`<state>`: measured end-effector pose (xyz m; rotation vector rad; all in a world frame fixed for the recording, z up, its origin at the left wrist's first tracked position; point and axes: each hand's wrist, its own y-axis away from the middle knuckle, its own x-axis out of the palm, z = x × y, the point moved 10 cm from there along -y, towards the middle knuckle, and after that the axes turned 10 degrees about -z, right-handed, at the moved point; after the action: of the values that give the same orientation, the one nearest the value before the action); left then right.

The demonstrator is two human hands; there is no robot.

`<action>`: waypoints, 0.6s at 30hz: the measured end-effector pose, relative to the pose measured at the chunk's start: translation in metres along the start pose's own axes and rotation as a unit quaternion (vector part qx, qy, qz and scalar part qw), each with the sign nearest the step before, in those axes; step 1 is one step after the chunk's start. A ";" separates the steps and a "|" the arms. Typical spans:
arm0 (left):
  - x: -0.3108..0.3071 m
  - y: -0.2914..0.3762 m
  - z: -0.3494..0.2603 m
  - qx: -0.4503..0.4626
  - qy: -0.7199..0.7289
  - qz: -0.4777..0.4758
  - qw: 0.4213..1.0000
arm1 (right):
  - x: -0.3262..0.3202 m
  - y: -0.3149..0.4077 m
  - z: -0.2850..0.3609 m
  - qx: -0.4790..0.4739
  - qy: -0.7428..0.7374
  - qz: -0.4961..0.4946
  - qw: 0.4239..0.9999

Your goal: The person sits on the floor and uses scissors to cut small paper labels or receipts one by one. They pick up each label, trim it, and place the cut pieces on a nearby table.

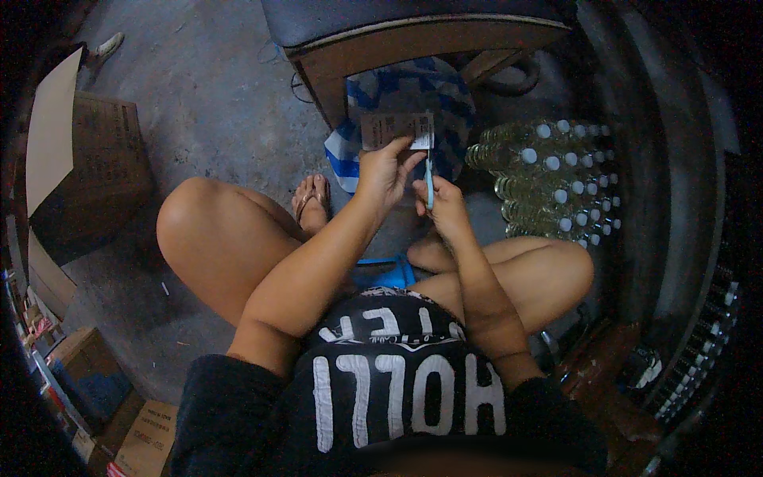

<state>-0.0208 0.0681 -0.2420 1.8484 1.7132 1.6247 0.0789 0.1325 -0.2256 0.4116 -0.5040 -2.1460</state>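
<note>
My left hand (381, 173) pinches a printed label sheet (390, 131), brown over most of its face with a white strip at the right end. The sheet bears small writing. In my right hand (447, 206) is a pair of scissors (430, 182) with light blue handles. Their blades point away from me and meet the sheet's near edge by the white strip. How far the blades are spread is too small to tell. Beyond both hands, a blue-and-white plastic bag (411, 89) lies on the floor, partly under a bench.
A dark padded bench (417, 27) with a wooden frame stands ahead. Several clear bottles (560, 161) with white caps stand close together at right. An open cardboard box (110, 161) is on the left; smaller boxes (146, 438) sit at lower left. Something blue (390, 273) shows beneath me.
</note>
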 end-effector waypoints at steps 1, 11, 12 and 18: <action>-0.002 -0.001 0.001 0.000 -0.002 -0.008 1.000 | 0.000 0.000 0.003 -0.003 0.016 0.000 1.000; -0.002 0.003 -0.001 0.000 -0.011 -0.025 1.000 | 0.001 -0.007 0.001 0.003 -0.008 0.001 1.000; -0.002 0.004 -0.003 0.006 -0.010 -0.025 1.000 | 0.001 -0.007 0.000 0.005 -0.008 0.001 1.000; -0.002 0.007 -0.003 0.004 -0.010 -0.035 0.999 | 0.000 -0.010 -0.005 0.003 0.000 0.001 1.000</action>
<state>-0.0187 0.0627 -0.2371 1.7799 1.7580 1.5695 0.0741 0.1368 -0.2354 0.4149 -0.5103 -2.1423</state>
